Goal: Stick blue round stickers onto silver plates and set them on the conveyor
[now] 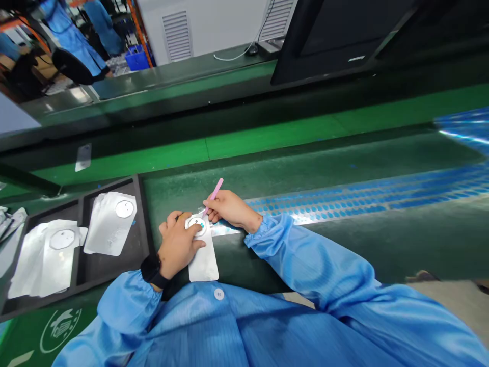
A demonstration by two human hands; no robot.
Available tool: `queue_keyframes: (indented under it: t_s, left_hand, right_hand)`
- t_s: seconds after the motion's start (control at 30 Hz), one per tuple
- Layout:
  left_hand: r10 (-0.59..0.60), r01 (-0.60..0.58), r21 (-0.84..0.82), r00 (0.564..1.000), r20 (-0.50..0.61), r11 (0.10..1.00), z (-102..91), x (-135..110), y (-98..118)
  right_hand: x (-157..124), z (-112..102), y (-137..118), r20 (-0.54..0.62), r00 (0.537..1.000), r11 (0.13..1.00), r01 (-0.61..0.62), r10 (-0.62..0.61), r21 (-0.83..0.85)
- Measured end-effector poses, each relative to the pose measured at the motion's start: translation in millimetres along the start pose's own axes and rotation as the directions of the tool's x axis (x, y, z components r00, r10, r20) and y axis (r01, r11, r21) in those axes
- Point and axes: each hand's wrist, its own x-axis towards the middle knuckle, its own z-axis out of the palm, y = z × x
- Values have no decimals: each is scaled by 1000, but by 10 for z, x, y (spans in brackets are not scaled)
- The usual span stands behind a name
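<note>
A silvery-white rectangular plate [204, 260] with rounded corners lies in front of me on the green bench. Near its far end it has an outlined white patch with a dark dot and a small blue spot. My left hand [179, 243] grips this end of the plate, the thumb pressing on the patch and the other fingers curled by its left edge. Between the fingertips of my right hand [231, 208] is a slim pink stick [216, 189], its lower end at the plate's upper right corner. Whether the tip touches the plate is hard to make out.
On the left, a dark divided tray [143, 219] holds stacks of similar plates [110, 224]. A strip of blue round stickers [328, 201] runs rightward from the plate. One loose plate [83, 157] lies farther back. A black monitor [344, 41] stands behind the bench.
</note>
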Motion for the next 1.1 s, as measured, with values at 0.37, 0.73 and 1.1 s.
queue_keyframes:
  t_s: [0.37,0.73,1.1]
  left_hand:
    - [-16,-16,-251,992,-124,968,-837,609,-329]
    - [-193,223,26,890,-413,974,-2121,1339,-816]
    - [-576,577,-52,799,-173,815,-1059,-88,-1350]
  right_hand:
    - [119,-190,32,120,993,921,-44,-3,387]
    - [106,-170,-16,153,988,917,-76,17,391]
    - [132,-132,5,149,989,928,-71,17,366]
